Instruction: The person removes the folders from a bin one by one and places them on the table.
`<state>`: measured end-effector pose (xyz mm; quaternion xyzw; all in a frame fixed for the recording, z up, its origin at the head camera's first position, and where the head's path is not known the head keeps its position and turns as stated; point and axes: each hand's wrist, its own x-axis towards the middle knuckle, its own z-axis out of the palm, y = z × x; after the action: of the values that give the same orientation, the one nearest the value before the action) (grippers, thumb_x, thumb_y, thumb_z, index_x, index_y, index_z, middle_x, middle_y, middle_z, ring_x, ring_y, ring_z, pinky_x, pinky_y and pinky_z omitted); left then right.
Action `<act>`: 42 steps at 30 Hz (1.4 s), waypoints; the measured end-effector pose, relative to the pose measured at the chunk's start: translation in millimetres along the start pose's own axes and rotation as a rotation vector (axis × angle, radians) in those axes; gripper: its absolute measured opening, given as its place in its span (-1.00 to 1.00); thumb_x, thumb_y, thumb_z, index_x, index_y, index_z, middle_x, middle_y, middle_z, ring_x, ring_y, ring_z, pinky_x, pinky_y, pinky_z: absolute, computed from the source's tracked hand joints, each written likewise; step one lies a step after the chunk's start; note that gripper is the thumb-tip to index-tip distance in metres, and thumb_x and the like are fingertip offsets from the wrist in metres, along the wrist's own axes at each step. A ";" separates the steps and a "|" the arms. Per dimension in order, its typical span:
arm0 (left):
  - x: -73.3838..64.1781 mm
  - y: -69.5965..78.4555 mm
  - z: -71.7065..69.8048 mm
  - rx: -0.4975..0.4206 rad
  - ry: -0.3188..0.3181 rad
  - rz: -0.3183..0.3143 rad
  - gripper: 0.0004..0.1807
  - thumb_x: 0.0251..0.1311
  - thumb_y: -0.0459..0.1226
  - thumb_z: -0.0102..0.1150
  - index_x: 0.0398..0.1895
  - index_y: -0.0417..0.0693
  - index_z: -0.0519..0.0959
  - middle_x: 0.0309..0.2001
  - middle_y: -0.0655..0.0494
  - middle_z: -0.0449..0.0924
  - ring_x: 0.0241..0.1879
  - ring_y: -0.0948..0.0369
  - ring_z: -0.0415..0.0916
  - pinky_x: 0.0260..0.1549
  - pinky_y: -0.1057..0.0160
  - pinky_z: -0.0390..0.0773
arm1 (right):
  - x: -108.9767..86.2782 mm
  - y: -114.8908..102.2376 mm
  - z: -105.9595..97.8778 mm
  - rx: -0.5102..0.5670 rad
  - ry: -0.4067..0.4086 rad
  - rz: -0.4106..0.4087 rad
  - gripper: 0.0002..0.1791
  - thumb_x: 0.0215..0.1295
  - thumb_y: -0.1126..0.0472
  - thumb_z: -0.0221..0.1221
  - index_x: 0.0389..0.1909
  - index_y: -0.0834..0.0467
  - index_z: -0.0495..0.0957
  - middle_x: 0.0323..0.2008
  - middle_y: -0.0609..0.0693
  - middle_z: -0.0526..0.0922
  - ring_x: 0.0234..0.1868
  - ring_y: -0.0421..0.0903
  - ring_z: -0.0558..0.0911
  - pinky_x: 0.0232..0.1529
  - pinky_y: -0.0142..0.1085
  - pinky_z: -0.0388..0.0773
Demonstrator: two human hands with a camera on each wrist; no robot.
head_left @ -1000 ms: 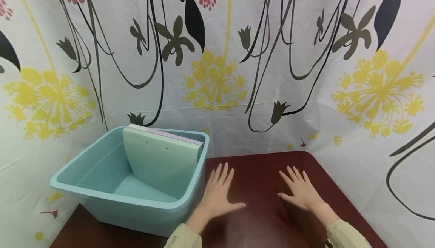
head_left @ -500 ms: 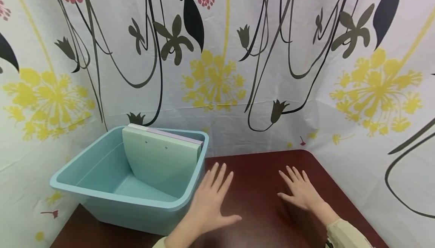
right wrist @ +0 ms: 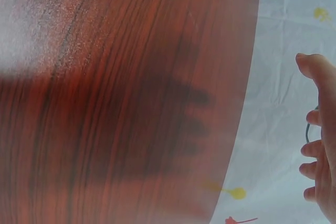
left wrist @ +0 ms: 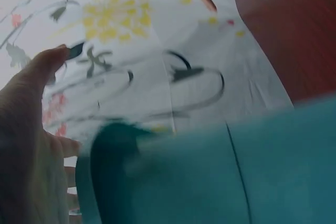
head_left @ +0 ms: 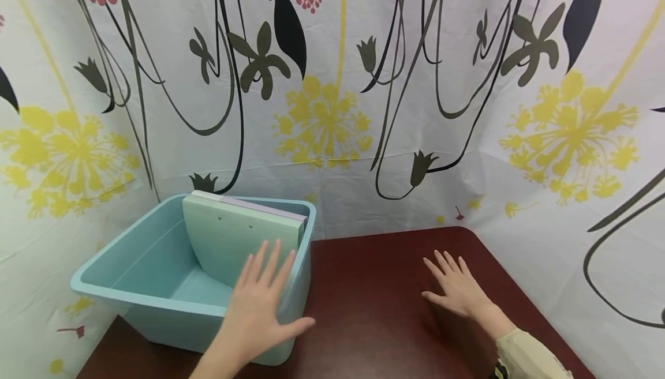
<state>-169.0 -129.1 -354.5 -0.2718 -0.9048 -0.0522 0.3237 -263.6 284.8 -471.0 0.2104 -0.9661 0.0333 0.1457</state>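
My left hand (head_left: 256, 310), fingers straight and thumb spread, is in front of the near right part of a light blue plastic tub (head_left: 98, 289); whether it touches the rim I cannot tell. Inside the tub, pale green and lilac flat boards or folders (head_left: 218, 235) lean against the back right. In the left wrist view the tub wall (left wrist: 283, 156) fills the lower right, near the left hand (left wrist: 26, 108). My right hand (head_left: 462, 291) is spread above the right side of the dark red table (head_left: 363, 286), holding nothing; its shadow falls on the wood in the right wrist view.
A white curtain (head_left: 343, 194) printed with yellow, red and dark flowers hangs behind the table and along both sides. The tub stands on the table's left part, and the table's far right corner is rounded.
My left hand has moved left and nearer, from beside the tub's right wall to in front of the tub. The right hand stays nearly where it was. The head view has shifted slightly.
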 end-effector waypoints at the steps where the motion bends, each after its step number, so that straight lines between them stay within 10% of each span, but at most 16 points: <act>1: -3.9 -6.4 -2.1 0.001 0.022 0.002 0.08 -0.12 0.44 -0.12 0.35 -0.10 0.14 0.37 -0.16 0.01 0.34 -0.11 -0.09 0.22 -0.11 0.02 | 0.1 0.1 -0.1 0.002 -0.002 -0.001 -0.18 0.10 -0.23 0.10 0.26 0.22 0.25 0.28 0.34 0.15 0.29 0.30 0.11 0.20 0.21 -0.04; 10: -47.8 -71.1 -19.2 0.022 0.059 -0.037 0.05 -0.13 0.39 -0.01 0.35 -0.08 0.14 0.34 -0.16 0.10 0.34 -0.05 -0.05 0.33 0.21 -0.34 | -0.7 -0.6 -1.3 0.007 -0.011 0.000 -0.19 0.10 -0.21 0.12 0.26 0.22 0.25 0.28 0.34 0.15 0.28 0.30 0.11 0.19 0.21 -0.03; 25: -111.1 -151.9 -32.0 0.117 0.102 -0.245 0.13 -0.26 0.39 0.10 0.37 -0.03 0.12 0.24 -0.30 0.21 0.35 -0.07 -0.06 0.28 -0.10 -0.17 | -3.9 0.1 -1.5 0.030 0.001 -0.001 -0.20 0.10 -0.20 0.13 0.25 0.23 0.27 0.28 0.34 0.15 0.28 0.31 0.11 0.18 0.22 -0.04; 42: -142.6 -210.4 -32.4 0.160 0.046 -0.588 0.17 -0.03 0.33 -0.03 0.29 -0.53 -0.05 0.19 -0.56 0.06 0.18 -0.35 0.01 0.16 -0.24 -0.05 | -8.9 2.6 0.8 0.041 -0.023 0.022 -0.21 0.11 -0.23 0.10 0.21 0.26 0.31 0.28 0.34 0.14 0.29 0.30 0.09 0.19 0.23 -0.06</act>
<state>-169.9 -381.4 -399.6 0.0292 -0.9383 -0.0786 0.3355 -257.2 290.5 -474.4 0.2032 -0.9691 0.0525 0.1299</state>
